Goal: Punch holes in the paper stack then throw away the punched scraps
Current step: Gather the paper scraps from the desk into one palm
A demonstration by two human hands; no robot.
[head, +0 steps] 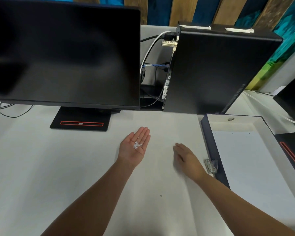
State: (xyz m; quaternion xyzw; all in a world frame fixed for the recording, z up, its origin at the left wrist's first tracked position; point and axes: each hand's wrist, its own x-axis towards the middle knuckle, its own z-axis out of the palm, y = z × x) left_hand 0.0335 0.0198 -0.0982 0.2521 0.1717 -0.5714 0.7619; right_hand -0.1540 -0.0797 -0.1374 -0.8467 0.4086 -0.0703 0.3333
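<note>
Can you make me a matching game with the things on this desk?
Things:
1. scraps
2. punch
3. monitor
4. paper

Places or states:
A. dark, standing at the back left
B. lying in the open box
C. resting in the upturned left hand
D. on the box's near left edge, by the right hand

Pairs: 1-C, 2-D, 3-A, 4-B
</note>
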